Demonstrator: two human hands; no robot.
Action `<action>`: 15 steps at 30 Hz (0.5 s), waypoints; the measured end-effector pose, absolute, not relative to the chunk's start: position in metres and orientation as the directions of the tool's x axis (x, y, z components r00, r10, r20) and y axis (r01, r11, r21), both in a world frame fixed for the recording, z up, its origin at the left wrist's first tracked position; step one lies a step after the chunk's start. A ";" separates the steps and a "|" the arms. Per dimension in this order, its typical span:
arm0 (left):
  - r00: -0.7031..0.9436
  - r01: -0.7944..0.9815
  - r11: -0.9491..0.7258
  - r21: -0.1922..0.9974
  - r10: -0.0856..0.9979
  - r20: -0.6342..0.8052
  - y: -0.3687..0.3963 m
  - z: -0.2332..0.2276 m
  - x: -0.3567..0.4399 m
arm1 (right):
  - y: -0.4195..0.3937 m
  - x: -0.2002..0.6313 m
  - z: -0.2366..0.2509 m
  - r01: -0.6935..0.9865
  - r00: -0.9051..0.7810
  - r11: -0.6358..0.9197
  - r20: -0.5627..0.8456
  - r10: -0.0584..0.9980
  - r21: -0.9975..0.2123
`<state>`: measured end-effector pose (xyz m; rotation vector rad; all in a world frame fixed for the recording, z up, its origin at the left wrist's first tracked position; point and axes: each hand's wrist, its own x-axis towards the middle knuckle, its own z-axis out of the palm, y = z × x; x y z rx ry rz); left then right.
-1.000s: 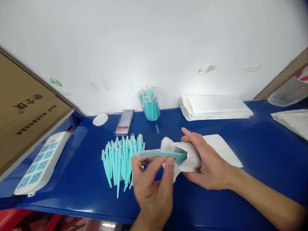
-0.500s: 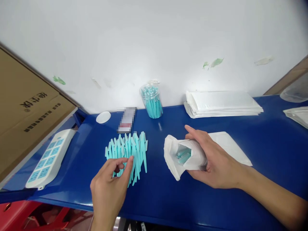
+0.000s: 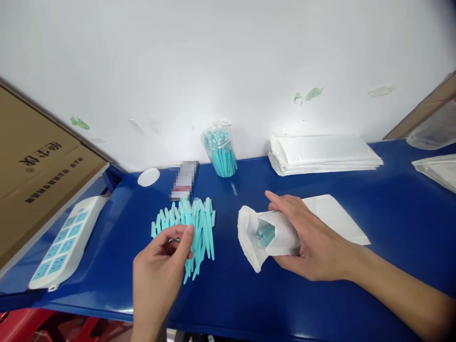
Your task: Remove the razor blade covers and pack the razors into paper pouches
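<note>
My left hand (image 3: 164,266) is over a pile of slim teal sticks (image 3: 205,228) with capped, tapered bodies, like eyebrow razors. Its thumb and index finger are pinched on one teal stick (image 3: 186,211), which points up away from me and is slightly blurred. My right hand (image 3: 313,242) grips a white padded bag (image 3: 248,237) round its side. The bag lies tilted with its mouth spread toward the left, and several teal sticks (image 3: 265,234) show inside. How far down they fill the bag is hidden.
Behind the pile stand a clear tub (image 3: 220,152) of teal sticks, a round white lid (image 3: 148,177) and a blurred-out phone-like item (image 3: 184,180). White bags (image 3: 324,154) are stacked at the back right; a flat one (image 3: 333,216) lies under my right wrist. A power strip (image 3: 67,242) lies left.
My left hand has closed on a teal stick and raised it slightly from the pile. My right hand still holds the bag. The whole view has shifted a little.
</note>
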<state>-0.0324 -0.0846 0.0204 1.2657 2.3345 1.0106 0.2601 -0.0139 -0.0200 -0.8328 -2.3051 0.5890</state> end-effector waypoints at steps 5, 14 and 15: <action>-0.610 0.466 -0.231 0.854 0.615 0.499 -0.093 0.012 0.031 | -0.014 0.258 -0.019 0.390 -0.602 0.726 0.439 0.666 -0.566; -0.105 0.744 -0.317 0.588 0.814 0.571 -0.103 -0.001 0.037 | -0.015 0.262 -0.018 0.391 -0.562 0.734 0.488 0.668 -0.555; -0.137 0.762 -0.271 0.588 0.820 0.555 -0.107 0.001 0.023 | -0.014 0.262 -0.018 0.397 -0.563 0.727 0.477 0.675 -0.560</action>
